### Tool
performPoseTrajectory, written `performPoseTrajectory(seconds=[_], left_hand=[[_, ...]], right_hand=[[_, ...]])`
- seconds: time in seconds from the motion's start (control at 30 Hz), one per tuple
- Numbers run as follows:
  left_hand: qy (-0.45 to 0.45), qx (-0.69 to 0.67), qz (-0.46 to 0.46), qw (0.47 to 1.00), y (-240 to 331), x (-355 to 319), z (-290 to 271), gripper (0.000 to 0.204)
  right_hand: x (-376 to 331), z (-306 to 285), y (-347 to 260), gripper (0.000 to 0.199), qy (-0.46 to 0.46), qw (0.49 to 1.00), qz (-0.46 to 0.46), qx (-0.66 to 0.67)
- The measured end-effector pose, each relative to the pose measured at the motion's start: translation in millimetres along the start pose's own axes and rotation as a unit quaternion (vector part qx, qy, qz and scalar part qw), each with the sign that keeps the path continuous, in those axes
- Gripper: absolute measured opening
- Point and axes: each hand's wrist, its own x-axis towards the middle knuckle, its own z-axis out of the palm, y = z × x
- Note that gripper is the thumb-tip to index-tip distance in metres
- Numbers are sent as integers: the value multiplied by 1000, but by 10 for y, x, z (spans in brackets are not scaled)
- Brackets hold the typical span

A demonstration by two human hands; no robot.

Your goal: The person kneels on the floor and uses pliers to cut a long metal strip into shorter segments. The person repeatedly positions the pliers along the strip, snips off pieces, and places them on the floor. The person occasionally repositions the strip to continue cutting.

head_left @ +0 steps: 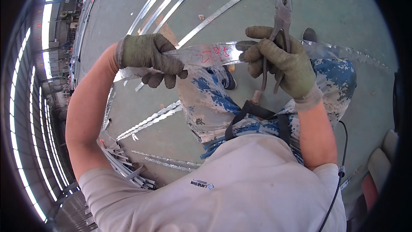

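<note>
A long shiny metal strip with red handwritten marks runs crosswise in front of me. My left hand, in a green-grey work glove, is closed round the strip with the thumb on top and the fingertips showing below. Gloved as well, my right hand grips combination pliers, jaws pointing up and away, handles hanging below the fingers. The thumb and fingers of that hand also touch the strip, which passes behind the hand and reappears to its right. What the palms cover is hidden.
Several long metal strips lie on the grey-green floor at the far side. More strips and a heap of metal offcuts lie to my left. My camouflage-clad legs are beneath the strip. A black cable hangs at right.
</note>
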Motion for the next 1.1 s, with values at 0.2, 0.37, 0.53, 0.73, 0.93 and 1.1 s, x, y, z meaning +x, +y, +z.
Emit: performPoseTrajectory(seconds=[0.2, 0.37, 0.53, 0.73, 0.93, 1.1], left_hand=[[-47, -89, 14, 995, -155, 207, 65, 25], [-75, -106, 17, 991, -269, 407, 148, 25], [-90, -108, 18, 990, -377, 580, 211, 25], [-118, -144, 8, 982, -550, 832, 198, 24], [-157, -164, 35, 973, -646, 1078, 232, 25], [-167, -145, 34, 975, -689, 1244, 220, 25]], right_hand=[[-30, -64, 32, 41, 20, 1000, 16, 5], [-26, -125, 105, 42, 42, 999, 30, -8], [11, -209, 210, 44, 36, 998, 46, 2], [75, -256, 311, 44, 36, 997, 68, 15], [105, -335, 363, 44, 39, 995, 73, 49], [110, -465, 345, 43, 57, 994, 81, 50]])
